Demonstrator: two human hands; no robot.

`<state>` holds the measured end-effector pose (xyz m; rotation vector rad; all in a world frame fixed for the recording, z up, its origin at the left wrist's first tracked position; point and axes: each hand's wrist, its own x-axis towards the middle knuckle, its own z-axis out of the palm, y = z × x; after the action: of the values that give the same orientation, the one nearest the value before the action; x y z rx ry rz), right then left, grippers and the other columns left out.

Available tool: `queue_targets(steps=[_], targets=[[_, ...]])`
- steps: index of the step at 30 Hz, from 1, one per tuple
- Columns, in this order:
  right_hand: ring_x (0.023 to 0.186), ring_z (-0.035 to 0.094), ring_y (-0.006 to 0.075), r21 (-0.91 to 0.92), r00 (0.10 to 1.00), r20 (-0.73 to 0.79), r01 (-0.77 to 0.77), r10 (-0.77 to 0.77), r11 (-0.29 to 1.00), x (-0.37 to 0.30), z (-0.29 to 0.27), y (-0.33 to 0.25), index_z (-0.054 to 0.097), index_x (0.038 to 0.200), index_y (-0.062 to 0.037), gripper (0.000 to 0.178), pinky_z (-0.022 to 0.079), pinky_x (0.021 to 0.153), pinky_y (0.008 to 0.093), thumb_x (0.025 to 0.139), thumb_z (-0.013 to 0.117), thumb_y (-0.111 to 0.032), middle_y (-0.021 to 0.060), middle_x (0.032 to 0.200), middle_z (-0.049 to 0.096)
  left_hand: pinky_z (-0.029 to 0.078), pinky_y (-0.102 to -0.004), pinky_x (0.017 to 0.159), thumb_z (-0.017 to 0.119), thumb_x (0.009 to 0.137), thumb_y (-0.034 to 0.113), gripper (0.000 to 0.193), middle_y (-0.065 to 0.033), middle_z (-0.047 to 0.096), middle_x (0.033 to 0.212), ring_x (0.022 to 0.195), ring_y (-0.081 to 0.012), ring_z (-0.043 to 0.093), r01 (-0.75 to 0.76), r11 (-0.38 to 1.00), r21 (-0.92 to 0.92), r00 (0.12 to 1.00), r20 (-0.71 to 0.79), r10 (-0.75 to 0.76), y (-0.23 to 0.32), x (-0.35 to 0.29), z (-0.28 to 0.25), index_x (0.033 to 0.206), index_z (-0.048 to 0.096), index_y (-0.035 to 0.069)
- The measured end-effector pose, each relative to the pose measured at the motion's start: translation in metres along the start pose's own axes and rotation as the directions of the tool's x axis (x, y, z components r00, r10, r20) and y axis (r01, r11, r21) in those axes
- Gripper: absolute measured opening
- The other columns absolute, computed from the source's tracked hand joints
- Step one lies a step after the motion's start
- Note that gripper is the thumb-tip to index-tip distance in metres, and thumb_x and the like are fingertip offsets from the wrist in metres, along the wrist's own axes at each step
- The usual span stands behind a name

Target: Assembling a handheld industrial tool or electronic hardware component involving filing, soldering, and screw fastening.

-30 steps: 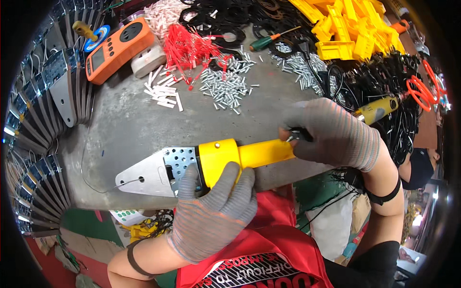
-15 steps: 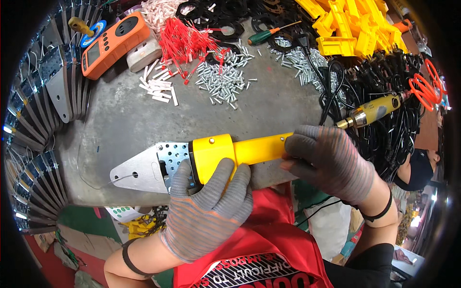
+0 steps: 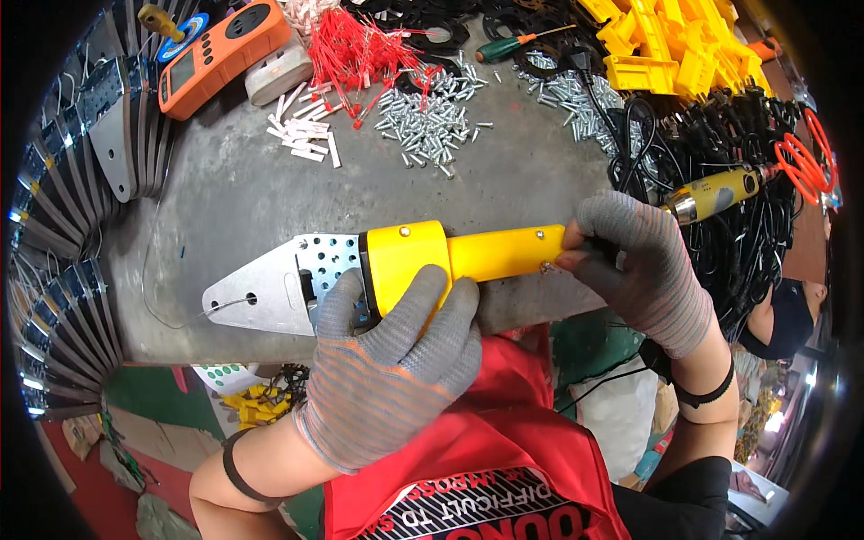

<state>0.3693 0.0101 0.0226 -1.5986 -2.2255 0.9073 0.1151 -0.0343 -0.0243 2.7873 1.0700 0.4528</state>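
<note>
A yellow tool [image 3: 450, 256] with a flat, perforated metal blade [image 3: 270, 288] lies across the near edge of the grey metal table [image 3: 270, 198]. My left hand [image 3: 396, 360], in a grey knit glove, grips the thick yellow body from below. At the handle's right end, my gloved right hand [image 3: 639, 270] pinches the tool with its fingertips. A thin wire pokes from a hole in the blade tip.
Silver screws [image 3: 432, 117], white plugs [image 3: 301, 135], red ties [image 3: 360, 49], an orange meter [image 3: 220, 54] and a green screwdriver [image 3: 517, 43] lie farther back. Yellow plastic parts [image 3: 675, 45], black cables [image 3: 720, 180] and a yellow-handled driver [image 3: 715, 193] are at right. Metal blades [image 3: 99, 153] stack at left.
The tool has shifted slightly toward me and left. My right hand slid down from over the handle's end to pinch it from the side. My left hand keeps its hold.
</note>
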Motion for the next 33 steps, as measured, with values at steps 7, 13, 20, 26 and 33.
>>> queue_targets(steps=[7,13,20,26,33], targets=[[0.071,0.058,0.0338,-0.394,0.967,-0.030,0.220,-0.252,0.892,-0.009,0.019,-0.008,0.057,0.096,-0.0069,0.023,0.049,0.061,0.0410,0.075,0.067,-0.005,0.0120,0.081,0.052,0.041,-0.0556,0.091,0.078,0.051,0.037,0.048,-0.0042,0.060,0.124,0.115,-0.0272,0.053,0.001,1.000,0.007,1.000,-0.026,-0.001,0.001,0.001,0.001,0.093,0.067,0.017],[0.069,0.058,0.0342,-0.409,0.979,-0.073,0.143,-0.189,0.901,-0.012,0.018,-0.009,0.055,0.090,-0.0063,0.017,0.048,0.059,0.0408,0.078,0.066,-0.006,0.0128,0.079,0.053,0.040,-0.0550,0.091,0.078,0.051,0.036,0.050,-0.0042,0.059,0.126,0.116,-0.0270,0.053,-0.006,1.000,0.017,1.000,-0.015,0.006,0.001,-0.001,-0.001,0.096,0.067,0.018],[0.069,0.061,0.0283,-0.069,0.968,0.034,0.252,-0.250,0.965,-0.037,0.032,-0.041,0.060,0.088,-0.0071,0.020,0.050,0.060,0.0368,0.073,0.072,-0.006,0.0095,0.082,0.059,0.042,-0.0447,0.087,0.074,0.064,0.037,0.045,-0.0004,0.059,0.130,0.115,-0.0229,0.055,-0.018,0.998,-0.065,0.999,-0.034,0.016,-0.013,-0.001,0.000,0.107,0.069,0.023],[0.069,0.064,0.0280,-0.057,0.920,0.074,0.390,-0.385,0.919,-0.033,0.062,-0.050,0.062,0.092,-0.0104,0.023,0.052,0.058,0.0371,0.074,0.077,-0.014,0.0072,0.083,0.061,0.042,-0.0370,0.082,0.063,0.078,0.026,0.037,0.0043,0.057,0.134,0.112,-0.0178,0.058,-0.074,0.997,0.027,0.995,-0.065,0.076,-0.021,-0.001,0.002,0.115,0.068,0.026],[0.067,0.065,0.0294,-0.260,0.914,0.200,0.397,-0.353,0.880,-0.030,0.060,-0.057,0.061,0.089,-0.0091,0.021,0.052,0.054,0.0386,0.075,0.075,-0.016,0.0101,0.087,0.061,0.042,-0.0382,0.080,0.061,0.077,0.024,0.043,0.0024,0.056,0.135,0.114,-0.0184,0.057,-0.098,0.995,0.010,0.992,-0.078,0.098,-0.023,-0.006,0.004,0.120,0.066,0.023]])
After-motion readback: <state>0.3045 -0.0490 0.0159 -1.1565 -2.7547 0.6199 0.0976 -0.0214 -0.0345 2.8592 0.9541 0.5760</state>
